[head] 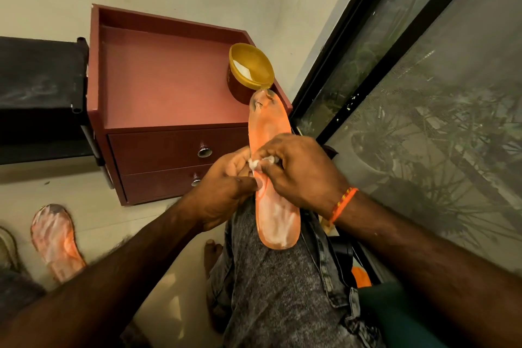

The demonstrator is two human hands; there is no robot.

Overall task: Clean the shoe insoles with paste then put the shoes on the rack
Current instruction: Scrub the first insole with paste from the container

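An orange insole (pixel 275 217) smeared with white paste lies along my knee, its toe end pointing at the tub. My left hand (pixel 223 192) grips its left edge, thumb pressed on the upper face. My right hand (pixel 296 169) pinches a small white wad (pixel 255 163) against the insole's middle. An open tub of white paste (pixel 250 70) with a yellow rim stands on the red cabinet. A second paste-smeared insole (pixel 55 240) lies on the floor at the left.
The red two-drawer cabinet (pixel 169 99) stands against the wall ahead. A black rack (pixel 39 93) is at the left. A dark-framed glass door (pixel 395 87) runs along the right. An orange piece (pixel 361 277) shows beside my right thigh. A shoe edge (pixel 7 248) is at far left.
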